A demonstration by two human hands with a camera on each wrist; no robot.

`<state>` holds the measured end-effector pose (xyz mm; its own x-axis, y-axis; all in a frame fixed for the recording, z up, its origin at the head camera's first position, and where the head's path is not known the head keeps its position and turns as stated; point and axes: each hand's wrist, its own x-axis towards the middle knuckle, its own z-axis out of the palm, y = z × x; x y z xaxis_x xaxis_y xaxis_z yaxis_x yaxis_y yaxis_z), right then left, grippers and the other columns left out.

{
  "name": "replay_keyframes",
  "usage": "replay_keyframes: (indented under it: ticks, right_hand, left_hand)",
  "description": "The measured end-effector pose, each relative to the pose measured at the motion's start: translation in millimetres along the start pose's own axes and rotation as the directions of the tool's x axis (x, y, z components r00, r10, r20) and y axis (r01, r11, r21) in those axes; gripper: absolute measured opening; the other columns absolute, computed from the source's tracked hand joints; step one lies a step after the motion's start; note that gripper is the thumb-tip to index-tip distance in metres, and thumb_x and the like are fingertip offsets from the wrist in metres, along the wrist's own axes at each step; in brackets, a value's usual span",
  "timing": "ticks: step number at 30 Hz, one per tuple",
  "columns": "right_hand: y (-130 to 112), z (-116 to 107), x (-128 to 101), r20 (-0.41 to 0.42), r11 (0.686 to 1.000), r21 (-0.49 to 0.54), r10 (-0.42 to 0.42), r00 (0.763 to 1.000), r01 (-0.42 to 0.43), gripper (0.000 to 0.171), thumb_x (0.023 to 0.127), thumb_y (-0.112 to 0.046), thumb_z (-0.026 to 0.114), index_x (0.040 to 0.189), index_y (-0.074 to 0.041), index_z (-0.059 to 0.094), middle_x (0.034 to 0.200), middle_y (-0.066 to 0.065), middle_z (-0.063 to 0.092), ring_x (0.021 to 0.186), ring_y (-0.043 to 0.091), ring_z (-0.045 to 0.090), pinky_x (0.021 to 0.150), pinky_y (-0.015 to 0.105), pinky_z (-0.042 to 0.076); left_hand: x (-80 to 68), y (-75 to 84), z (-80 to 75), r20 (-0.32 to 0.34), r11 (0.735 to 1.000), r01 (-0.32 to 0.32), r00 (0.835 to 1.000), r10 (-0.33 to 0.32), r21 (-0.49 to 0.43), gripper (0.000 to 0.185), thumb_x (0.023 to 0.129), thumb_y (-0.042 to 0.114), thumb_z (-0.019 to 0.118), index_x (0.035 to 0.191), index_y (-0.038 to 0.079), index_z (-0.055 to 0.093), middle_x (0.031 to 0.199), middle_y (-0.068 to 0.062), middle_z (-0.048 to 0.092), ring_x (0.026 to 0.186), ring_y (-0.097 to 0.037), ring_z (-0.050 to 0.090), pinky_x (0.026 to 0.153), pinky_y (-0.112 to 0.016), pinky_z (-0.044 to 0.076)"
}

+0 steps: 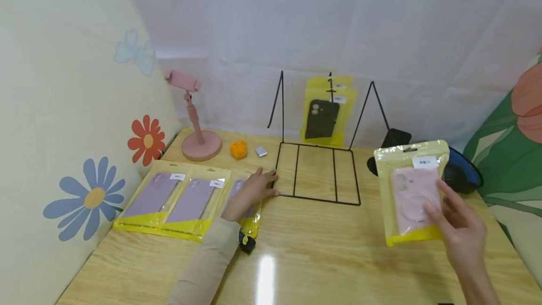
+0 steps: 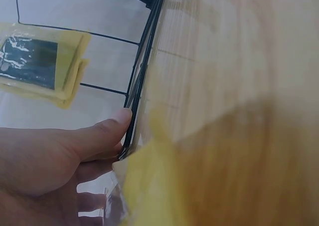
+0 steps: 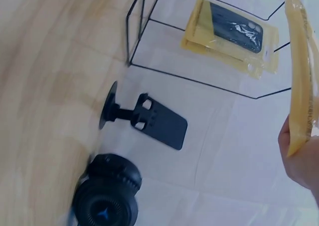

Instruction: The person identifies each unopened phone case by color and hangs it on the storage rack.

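My right hand [image 1: 463, 229] holds up a yellow-edged clear pouch with a pink phone case [image 1: 415, 196] at the right, thumb in front. The left hand [image 1: 251, 191] pinches the near-left side of a black wire display rack [image 1: 315, 199] between thumb and fingers, as the left wrist view shows. Pouches with black phone cases [image 1: 322, 119] hang from the rack's middle hook. Beneath my left forearm and hand lies a pouched purple phone case [image 1: 237, 187], partly covered. Two more purple cases in pouches [image 1: 192, 201] lie to its left.
A pink phone stand [image 1: 201, 145] stands at the back left, beside an orange fuzzy ball [image 1: 239, 149] and a small grey block [image 1: 260, 151]. Behind the raised pouch are a black phone holder [image 3: 159, 121] and black headphones [image 3: 107, 191]. A white cloth hangs behind.
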<state>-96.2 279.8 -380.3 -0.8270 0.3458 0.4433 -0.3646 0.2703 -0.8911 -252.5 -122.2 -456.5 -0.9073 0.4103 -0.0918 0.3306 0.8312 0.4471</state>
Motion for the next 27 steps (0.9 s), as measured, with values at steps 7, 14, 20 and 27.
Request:
replay_keyframes:
  ticks: [7,14,20,27]
  right_hand:
    - [3.8,13.8,9.5,0.039,0.997,-0.048,-0.060,0.997,0.062,0.051,0.083,0.017,0.063,0.132,0.002,0.057,0.099,-0.006,0.067,0.072,0.008,0.052,0.062,0.010,0.046]
    - [11.5,24.8,16.1,0.041,0.993,-0.119,-0.013,0.999,0.018,0.053,0.086,0.011,0.064,0.135,-0.007,0.057,0.112,-0.007,0.063,0.075,0.011,0.050,0.062,0.011,0.044]
    - [19.6,33.9,25.6,0.071,0.995,-0.092,-0.036,0.997,0.043,0.053,0.087,0.009,0.064,0.137,-0.009,0.055,0.123,-0.006,0.061,0.078,0.009,0.051,0.067,0.009,0.045]
    - [33.4,51.9,49.6,0.084,0.999,-0.011,-0.038,0.996,0.039,0.051,0.091,0.006,0.059,0.139,-0.012,0.054,0.127,-0.002,0.058,0.082,0.011,0.052,0.070,0.010,0.047]
  left_hand:
    - [-1.5,0.2,0.3,0.003,1.000,0.000,1.000,0.000,-0.017,0.057,0.092,0.031,0.065,0.141,0.007,0.049,0.153,-0.009,0.034,0.142,-0.045,0.014,0.112,-0.060,0.016]
    - [-2.9,1.1,-0.8,-0.002,1.000,0.003,1.000,-0.003,-0.009,0.057,0.091,0.031,0.065,0.141,0.007,0.049,0.152,-0.008,0.035,0.142,-0.045,0.015,0.112,-0.060,0.016]
    - [-3.0,1.0,-1.6,-0.002,1.000,-0.003,1.000,0.003,-0.009,0.057,0.091,0.031,0.065,0.141,0.006,0.049,0.152,-0.009,0.034,0.142,-0.045,0.015,0.112,-0.060,0.016]
    - [-3.1,0.7,-1.7,0.009,1.000,-0.006,1.000,0.006,-0.013,0.058,0.092,0.031,0.064,0.141,0.006,0.048,0.153,-0.009,0.034,0.142,-0.045,0.015,0.112,-0.060,0.018]
